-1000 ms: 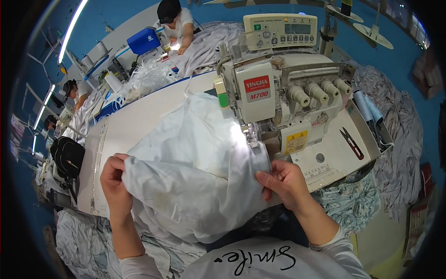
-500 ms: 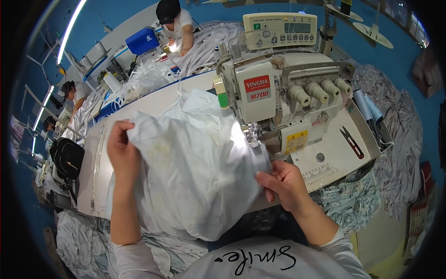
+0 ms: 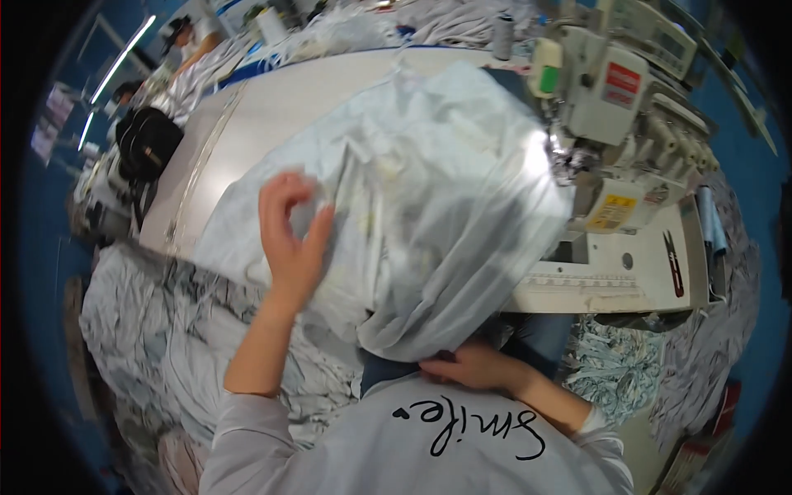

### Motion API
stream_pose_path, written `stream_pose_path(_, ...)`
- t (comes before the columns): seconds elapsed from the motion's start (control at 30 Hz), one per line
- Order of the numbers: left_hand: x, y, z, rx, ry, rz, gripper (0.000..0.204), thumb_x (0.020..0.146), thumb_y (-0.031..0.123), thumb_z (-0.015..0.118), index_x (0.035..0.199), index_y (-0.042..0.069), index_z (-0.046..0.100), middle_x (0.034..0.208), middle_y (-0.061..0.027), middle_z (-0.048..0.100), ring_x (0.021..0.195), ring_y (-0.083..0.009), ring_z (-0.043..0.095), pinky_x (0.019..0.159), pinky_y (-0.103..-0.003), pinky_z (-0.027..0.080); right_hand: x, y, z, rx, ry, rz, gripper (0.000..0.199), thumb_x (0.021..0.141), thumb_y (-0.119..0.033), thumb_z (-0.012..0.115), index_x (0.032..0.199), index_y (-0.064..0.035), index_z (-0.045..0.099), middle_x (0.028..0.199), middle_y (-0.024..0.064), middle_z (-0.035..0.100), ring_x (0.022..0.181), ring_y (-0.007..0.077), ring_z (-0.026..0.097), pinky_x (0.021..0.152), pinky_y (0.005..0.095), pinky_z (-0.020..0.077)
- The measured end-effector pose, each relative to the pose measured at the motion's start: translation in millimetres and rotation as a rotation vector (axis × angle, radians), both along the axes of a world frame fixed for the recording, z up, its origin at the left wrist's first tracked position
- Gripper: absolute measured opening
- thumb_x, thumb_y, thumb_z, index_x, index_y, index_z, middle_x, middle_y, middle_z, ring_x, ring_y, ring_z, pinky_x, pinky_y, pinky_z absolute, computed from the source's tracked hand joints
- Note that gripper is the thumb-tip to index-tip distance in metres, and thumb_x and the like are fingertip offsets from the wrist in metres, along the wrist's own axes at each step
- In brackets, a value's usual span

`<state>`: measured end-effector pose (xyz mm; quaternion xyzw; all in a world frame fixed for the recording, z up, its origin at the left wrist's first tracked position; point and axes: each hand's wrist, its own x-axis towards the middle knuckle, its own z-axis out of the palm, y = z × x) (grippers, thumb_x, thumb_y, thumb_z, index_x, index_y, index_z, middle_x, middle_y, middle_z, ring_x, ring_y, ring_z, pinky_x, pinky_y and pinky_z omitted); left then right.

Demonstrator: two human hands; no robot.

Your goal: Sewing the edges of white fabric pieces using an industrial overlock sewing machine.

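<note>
The left hand is raised over a large piece of pale blue-white fabric, its thumb and forefinger curled toward each other in a loose ring and the other fingers lifted; it is blurred, and whether it pinches a fold of the cloth cannot be told. The right hand sits low, close to the person's chest, closed around the bunched lower edge of the same fabric, which hangs down from just above it. The cloth billows up and away from both hands, draped across the white tabletop and reaching the cream-coloured sewing machine beyond the right hand. Further out from the right hand, a pair of red-handled thread snips lies on the machine's flat white bed. Below the left forearm, a heap of crumpled grey-white garments fills the space beside the tabletop; more patterned cloth lies under the right hand's side. Beyond the left hand a black bag rests at the tabletop's far end, with blue walls and strip lights behind.
</note>
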<state>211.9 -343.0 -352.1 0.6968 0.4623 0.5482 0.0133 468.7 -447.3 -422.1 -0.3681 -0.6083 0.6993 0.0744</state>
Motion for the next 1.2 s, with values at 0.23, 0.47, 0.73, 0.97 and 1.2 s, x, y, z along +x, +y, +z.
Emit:
stream_pose_path(0.23, 6, -201, -148, -0.535, 0.331, -0.023, 0.027, 0.064, 0.019, 0.076, 0.085, 0.008, 0.063, 0.085, -0.0106, 0.063, 0.076, -0.0271, 0.062, 0.065, -0.038, 0.049, -86, 14, -69, 0.662, 0.13, -0.189, 0.038, 0.091, -0.037, 0.055, 0.109, -0.0044, 0.059, 0.106, 0.0169, 0.063, 0.102, 0.0322, 0.059, 0.092, 0.0406, 0.0417)
stream_pose_path(0.47, -28, -185, -166, -0.324, 0.2, 0.566, 0.029, 0.077, 0.013, 0.064, 0.102, 0.0, 0.061, 0.099, -0.0159, 0.064, 0.089, -0.0356, 0.062, 0.076, -0.04, 0.049, -146, 6, 144, -0.083, 0.591, -0.181, 0.035, 0.092, -0.028, 0.058, 0.088, 0.0067, 0.062, 0.078, 0.017, 0.068, 0.053, 0.0239, 0.066, 0.05, 0.0294, 0.0525)
stream_pose_path(0.73, -75, -136, 92, -0.194, -0.739, 0.088, 0.034, 0.096, 0.03, 0.047, 0.103, 0.0, 0.062, 0.093, -0.0092, 0.067, 0.08, -0.0209, 0.064, 0.075, -0.033, 0.049, -135, 10, 203, 0.598, 0.943, -0.794, 0.033, 0.093, -0.028, 0.051, 0.1, 0.0045, 0.055, 0.076, 0.0177, 0.064, 0.077, 0.0215, 0.064, 0.059, 0.0274, 0.0512)
stream_pose_path(0.97, -81, -80, 209, -0.495, -0.884, -0.957, 0.041, 0.099, 0.035, 0.04, 0.12, 0.002, 0.053, 0.114, -0.0126, 0.062, 0.102, -0.025, 0.061, 0.091, -0.041, 0.05, -145, -44, -52, 0.768, 0.09, -0.24, 0.039, 0.078, -0.032, 0.072, 0.093, 0.002, 0.061, 0.091, 0.014, 0.063, 0.08, 0.0254, 0.062, 0.066, 0.0363, 0.0489)
stream_pose_path(1.2, -63, -16, 241, -0.256, -1.007, -0.797, 0.036, 0.098, 0.034, 0.042, 0.097, 0.003, 0.061, 0.085, -0.0121, 0.067, 0.074, -0.0266, 0.065, 0.072, -0.041, 0.056, -173, -20, -150, 0.714, -0.028, -0.56, 0.033, 0.088, -0.034, 0.059, 0.092, -0.0014, 0.058, 0.079, 0.0102, 0.058, 0.074, 0.0249, 0.057, 0.062, 0.038, 0.0441)
